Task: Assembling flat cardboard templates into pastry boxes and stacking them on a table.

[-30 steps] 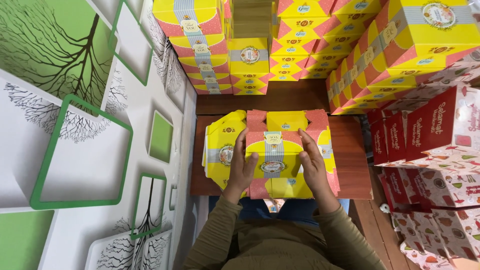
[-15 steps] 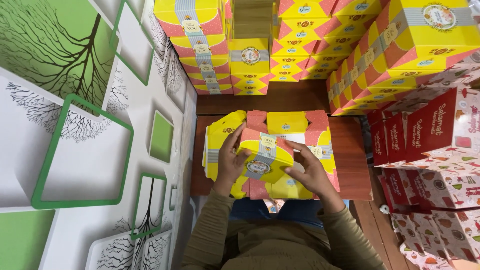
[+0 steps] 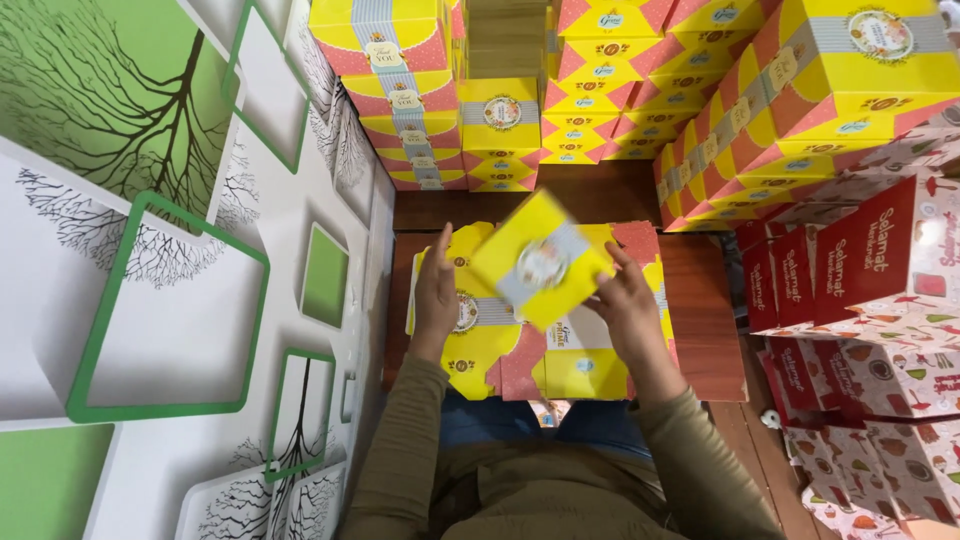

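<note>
Two hands are folding a yellow carton (image 3: pixel 541 262) above the flat carton blanks (image 3: pixel 520 350): right hand (image 3: pixel 625 305) gripping its edge, left hand (image 3: pixel 437 295) spread open steadying; closing the panels looks next

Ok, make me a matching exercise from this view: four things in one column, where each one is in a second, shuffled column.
Things:
1. left hand
2. right hand
3. red boxes
4. green-framed wall panels

Places:
A. stacked along the right edge of the view
B. on the right side of the blurred yellow box
C. filling the left side of the view
D. on the left part of the flat yellow cartons

Pairs: 1-D, 2-B, 3-A, 4-C
</note>
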